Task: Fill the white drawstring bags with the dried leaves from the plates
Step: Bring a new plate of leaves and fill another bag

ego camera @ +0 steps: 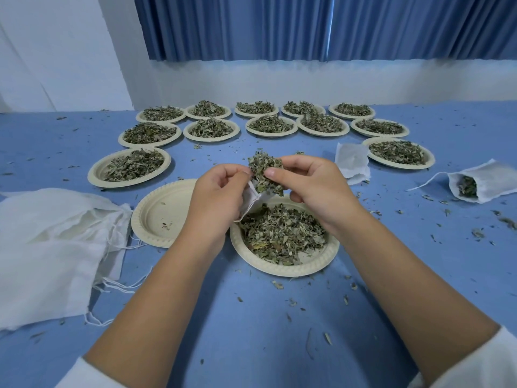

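Bare blue tablecloth [251, 331] lies open near the viewer; filled plates crowd the far side. Above the near plate [316, 261], the left hand [218, 197] pinches a small white drawstring bag [250, 201] while the right hand [313, 186] grips a crumbly green clump of dried leaves [263, 172] at its mouth.

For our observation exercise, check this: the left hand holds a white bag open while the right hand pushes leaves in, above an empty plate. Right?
Not quite. In the head view, the plate beneath the left hand, bag and right hand still holds dried leaves; the empty plate lies to its left.
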Action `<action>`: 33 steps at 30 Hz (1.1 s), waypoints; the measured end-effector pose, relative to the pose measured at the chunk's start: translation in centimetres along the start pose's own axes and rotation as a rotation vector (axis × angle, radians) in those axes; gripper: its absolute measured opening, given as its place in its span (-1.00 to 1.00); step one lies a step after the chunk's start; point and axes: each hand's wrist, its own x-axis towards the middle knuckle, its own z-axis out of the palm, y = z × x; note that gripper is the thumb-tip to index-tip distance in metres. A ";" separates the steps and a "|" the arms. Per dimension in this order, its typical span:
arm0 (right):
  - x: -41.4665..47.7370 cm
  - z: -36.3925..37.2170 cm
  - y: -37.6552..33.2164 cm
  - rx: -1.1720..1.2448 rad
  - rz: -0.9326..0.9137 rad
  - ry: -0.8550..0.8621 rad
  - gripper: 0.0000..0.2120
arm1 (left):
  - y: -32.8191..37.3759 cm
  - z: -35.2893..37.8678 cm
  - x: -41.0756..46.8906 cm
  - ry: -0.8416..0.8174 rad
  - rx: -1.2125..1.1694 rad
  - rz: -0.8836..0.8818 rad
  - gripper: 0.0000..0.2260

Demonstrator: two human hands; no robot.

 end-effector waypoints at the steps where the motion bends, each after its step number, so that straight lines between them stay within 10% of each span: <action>1: 0.0 0.0 0.0 -0.005 -0.009 0.002 -0.80 | 0.1 -0.1 0.0 0.009 -0.022 -0.014 -0.90; 26: 0.1 -0.4 0.6 -0.686 -0.148 -0.143 -0.81 | -0.6 0.7 -0.4 -0.117 0.190 0.036 -0.92; 33: -0.1 -1.4 -0.6 -0.254 0.102 -0.295 -0.92 | -0.7 0.5 -0.2 -0.077 0.173 0.025 -0.93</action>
